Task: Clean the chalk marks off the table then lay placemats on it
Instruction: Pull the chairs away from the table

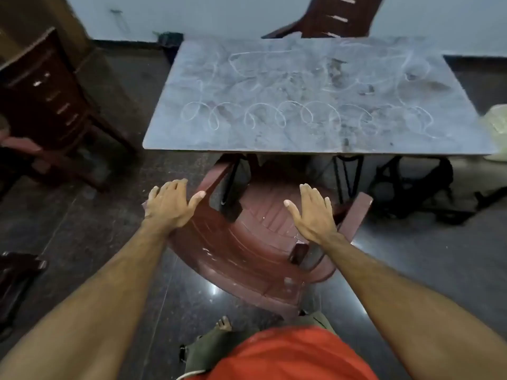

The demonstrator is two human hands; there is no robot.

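Note:
A grey table [175, 133] stands ahead of me, its top covered with white chalk marks [263, 116] in loops and scribbles. Between me and the table stands a maroon plastic chair [247, 242], tucked partly under the table's near edge. My left hand [171, 204] rests over the chair's left armrest, fingers spread. My right hand [312, 212] hovers flat above the seat with fingers apart and nothing in it. No cloth or placemat is in sight.
A dark wooden chair [49, 105] stands at the left, and another maroon chair [329, 17] at the table's far side. A black bag [411, 187] lies on the dark floor under the table's right end. A pale cloth or bag [496, 127] shows at the right edge.

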